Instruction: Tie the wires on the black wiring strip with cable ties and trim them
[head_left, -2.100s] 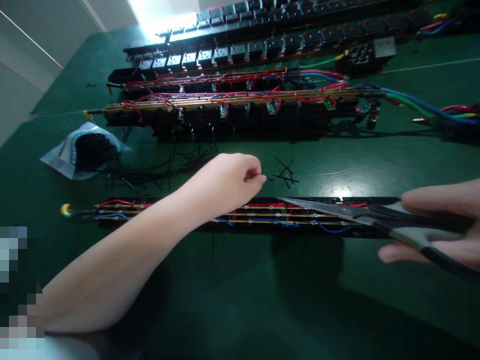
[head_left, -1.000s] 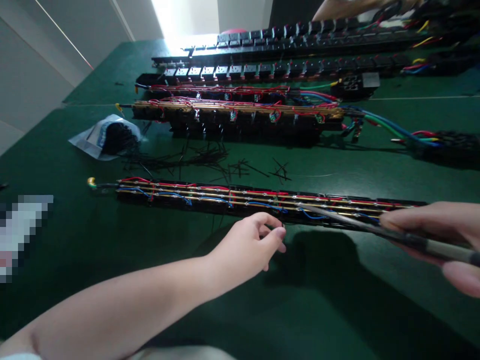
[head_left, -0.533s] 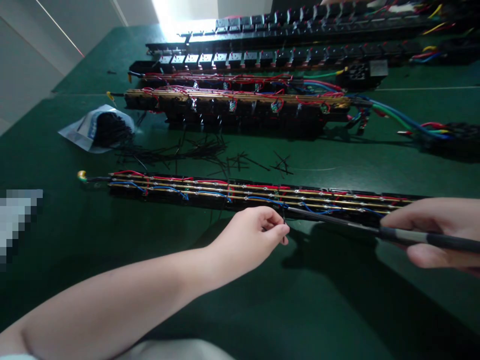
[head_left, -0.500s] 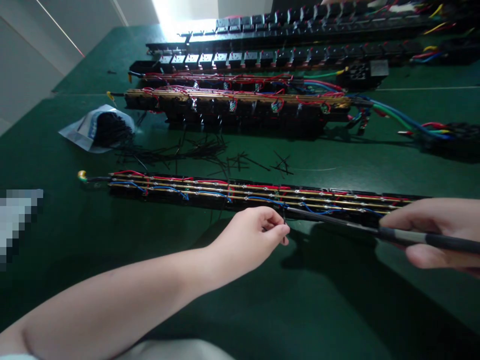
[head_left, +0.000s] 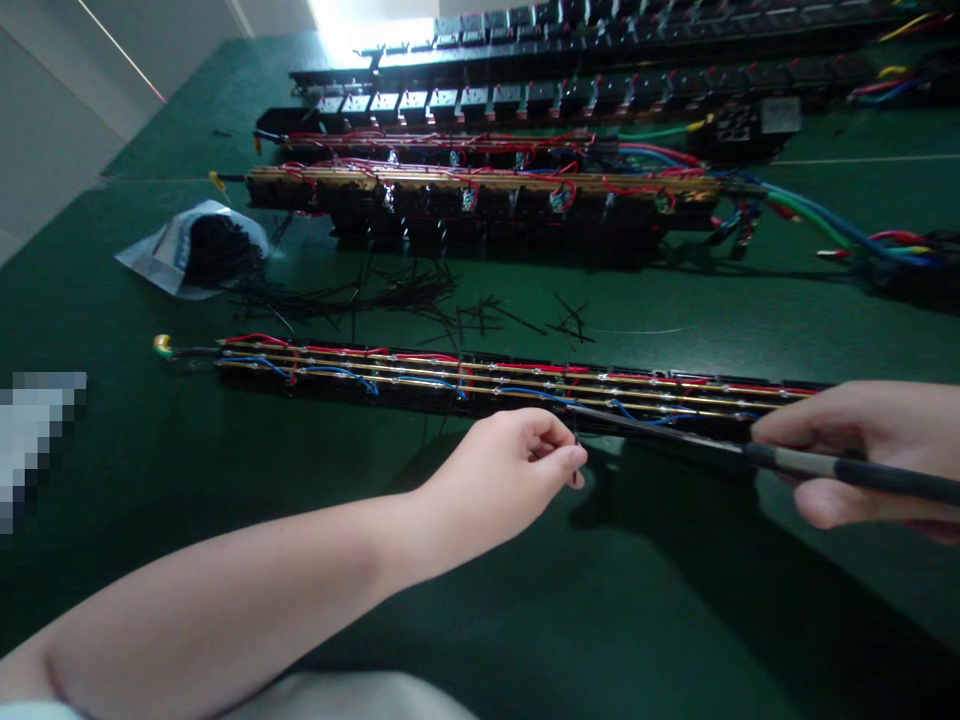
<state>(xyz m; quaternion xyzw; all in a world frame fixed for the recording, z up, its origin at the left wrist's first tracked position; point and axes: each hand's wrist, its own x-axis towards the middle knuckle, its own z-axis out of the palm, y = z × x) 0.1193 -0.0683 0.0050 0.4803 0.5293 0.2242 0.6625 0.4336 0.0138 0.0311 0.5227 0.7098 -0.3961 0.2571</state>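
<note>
A long narrow wired bar [head_left: 420,375] lies across the green table, with brass rods and red and blue wires along its top. My left hand [head_left: 517,455] is at its near edge, thumb and fingers pinched on a thin black cable tie [head_left: 577,437], mostly hidden by the fingers. My right hand [head_left: 862,450] grips a long slim dark tool [head_left: 795,460] with a grey band on its handle. The tool's thin tip reaches the bar just above my left fingertips. Whether the tip touches the tie or a wire, I cannot tell.
Beyond the bar lie loose black cable ties [head_left: 405,293] beside an open clear bag [head_left: 161,255] full of them. Farther back, several more wired bars [head_left: 480,185] lie in rows, with thick cables [head_left: 825,220] trailing right. A pixelated pale patch [head_left: 37,440] is at the left.
The tool's tip and handle have shifted slightly, with my right hand a little left and up. My left hand stays pinched in nearly the same place. The view has tilted slightly.
</note>
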